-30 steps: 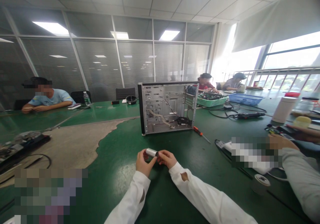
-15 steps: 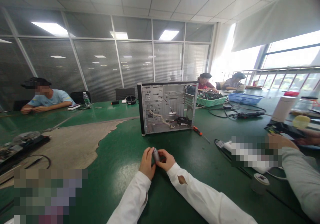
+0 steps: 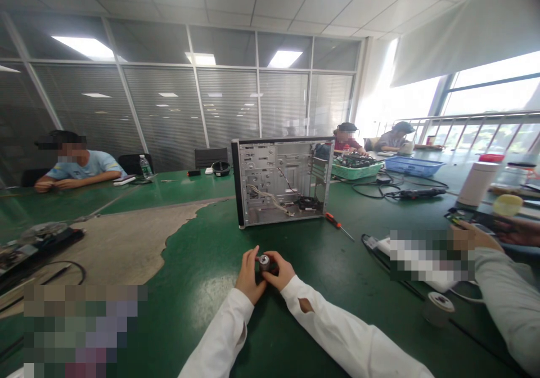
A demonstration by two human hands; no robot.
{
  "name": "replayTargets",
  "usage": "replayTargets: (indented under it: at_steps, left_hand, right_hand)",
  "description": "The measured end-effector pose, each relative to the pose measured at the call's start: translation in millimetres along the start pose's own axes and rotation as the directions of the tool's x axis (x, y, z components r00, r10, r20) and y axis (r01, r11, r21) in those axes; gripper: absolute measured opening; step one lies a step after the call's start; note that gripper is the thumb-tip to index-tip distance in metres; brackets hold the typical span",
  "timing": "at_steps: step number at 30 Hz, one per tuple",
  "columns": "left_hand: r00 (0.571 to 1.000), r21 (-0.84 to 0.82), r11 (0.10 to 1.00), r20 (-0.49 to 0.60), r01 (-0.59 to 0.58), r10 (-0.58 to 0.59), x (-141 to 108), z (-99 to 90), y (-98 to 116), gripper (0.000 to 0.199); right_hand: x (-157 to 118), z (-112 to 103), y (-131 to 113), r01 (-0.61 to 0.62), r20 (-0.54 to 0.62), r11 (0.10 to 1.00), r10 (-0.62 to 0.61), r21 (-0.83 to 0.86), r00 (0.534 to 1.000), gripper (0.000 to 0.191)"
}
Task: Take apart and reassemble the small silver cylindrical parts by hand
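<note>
Between my two hands is a small grey metal cylinder (image 3: 264, 264), its round end with a dark centre facing up toward me. My left hand (image 3: 250, 277) has its fingers curved around the left side of it, the index finger pointing up beside the top. My right hand (image 3: 280, 270) grips the other side with thumb and fingers. The lower part of the cylinder is hidden by both hands. Just beyond them stands an open computer case (image 3: 282, 184) with loose cables inside. An orange-handled screwdriver (image 3: 333, 221) lies by its right corner.
A co-worker's hand (image 3: 475, 236) holds a dark part at the right, near a white tumbler (image 3: 477, 184). A roll (image 3: 439, 309) stands closer. Green (image 3: 358, 171) and blue baskets (image 3: 414, 166) sit farther back. Electronic parts (image 3: 40, 248) lie left on the green table (image 3: 181, 299).
The cylinder has tipped in my hands, so its end face now shows instead of its side. My left index finger has lifted off its top. At right, the co-worker's dark part has shifted slightly.
</note>
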State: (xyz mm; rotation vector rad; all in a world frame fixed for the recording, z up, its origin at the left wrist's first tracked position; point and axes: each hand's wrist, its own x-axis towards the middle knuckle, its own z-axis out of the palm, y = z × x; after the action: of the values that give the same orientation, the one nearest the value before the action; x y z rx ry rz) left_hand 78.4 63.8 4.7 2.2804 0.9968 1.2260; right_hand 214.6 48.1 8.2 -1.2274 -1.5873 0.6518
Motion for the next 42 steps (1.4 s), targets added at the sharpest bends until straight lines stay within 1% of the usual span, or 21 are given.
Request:
replayTargets:
  at_steps: [5,8,11,15,20,26,31,34,36,39,42]
  left_hand:
    - [0.989,-0.090,0.985,0.041,0.148,-0.145,2,-1.2,-5,0.059]
    - [0.979,-0.131,0.971,0.046,0.201,-0.196,3,-3.2,-4,0.049]
    - [0.979,-0.115,0.973,0.054,0.200,-0.195,3,-4.5,-1,0.041]
    - [0.986,-0.067,0.984,0.054,0.163,-0.159,3,-4.9,2,0.032]
    - [0.984,-0.076,0.982,0.051,0.175,-0.171,3,-5.4,5,0.031]
    - [0.978,-0.089,0.975,0.059,0.202,-0.198,3,-6.5,8,0.032]
    - [0.979,-0.092,0.976,0.061,0.199,-0.194,4,-7.5,10,0.032]
    - [0.979,-0.071,0.977,0.050,0.202,-0.199,4,-7.4,9,0.031]
    - [0.976,-0.064,0.974,0.021,0.217,-0.216,4,-7.2,7,0.030]
    - [0.967,-0.063,0.967,-0.047,0.248,-0.251,4,-6.9,4,0.030]
    - [0.961,-0.049,0.966,-0.101,0.253,-0.257,4,-6.7,0,0.029]
  right_hand:
    - [1,0,-1,0.060,-0.111,0.995,-0.051,0.076,0.993,0.033]
    - [1,-1,-3,0.094,-0.126,0.993,-0.085,0.068,0.988,0.025]
    - [1,-4,-5,0.138,-0.120,0.990,-0.132,0.042,0.984,0.020]
    - [3,-6,-7,0.186,-0.113,0.982,-0.181,0.035,0.977,0.014]
    - [9,-6,-7,0.193,-0.117,0.981,-0.189,0.020,0.975,0.008]
    - [9,-9,-14,0.223,-0.095,0.975,-0.220,0.018,0.971,0.008]
    - [11,-16,-19,0.218,-0.144,0.975,-0.211,0.036,0.967,0.009]
    - [13,-20,-14,0.199,-0.164,0.980,-0.195,0.008,0.967,0.010]
    - [15,-23,-7,0.170,-0.165,0.985,-0.172,-0.029,0.971,0.011]
    - [16,-25,7,0.132,-0.106,0.982,-0.147,-0.135,0.983,0.012]
    - [17,-25,21,0.134,-0.031,0.967,-0.144,-0.218,0.989,0.011]
